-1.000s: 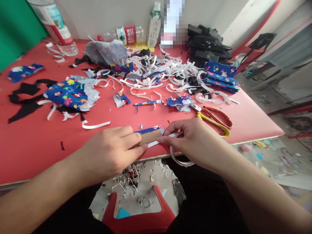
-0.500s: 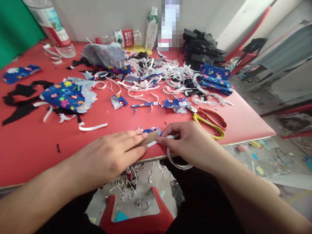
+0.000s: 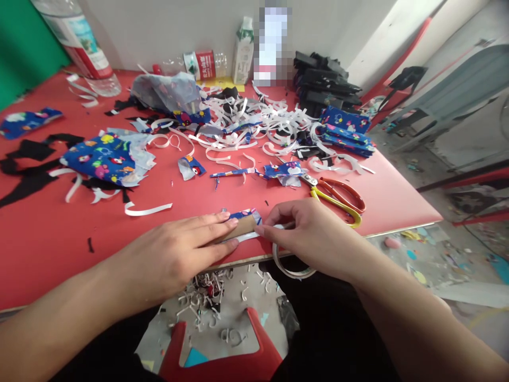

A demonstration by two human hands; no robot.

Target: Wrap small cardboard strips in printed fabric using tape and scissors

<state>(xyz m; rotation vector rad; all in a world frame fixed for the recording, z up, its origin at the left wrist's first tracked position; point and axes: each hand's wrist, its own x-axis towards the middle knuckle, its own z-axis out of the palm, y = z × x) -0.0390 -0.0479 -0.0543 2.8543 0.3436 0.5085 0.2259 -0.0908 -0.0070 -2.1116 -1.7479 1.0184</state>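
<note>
My left hand (image 3: 181, 241) lies flat at the table's near edge, fingers stretched out over a brown cardboard strip (image 3: 242, 227). Blue printed fabric (image 3: 240, 214) shows along the far side of the cardboard. A white tape strip (image 3: 248, 235) runs along its near side, partly under my left fingertips. My right hand (image 3: 308, 228) is closed in a pinch on the tape at the cardboard's right end. From this hand hangs the tape roll (image 3: 295, 275), a ring just beyond the table edge. Yellow-and-red-handled scissors (image 3: 338, 207) lie right behind my right hand.
The red table (image 3: 191, 193) bears a heap of white strip scraps (image 3: 278, 124), blue printed fabric pieces (image 3: 107, 156), stacked black pieces (image 3: 328, 85) and bottles (image 3: 85, 48). A red stool (image 3: 230, 366) stands below. Scraps litter the floor.
The view has shifted slightly. The white tape strip now reaches further under my left fingertips, along the cardboard. Both hands keep nearly the same place.
</note>
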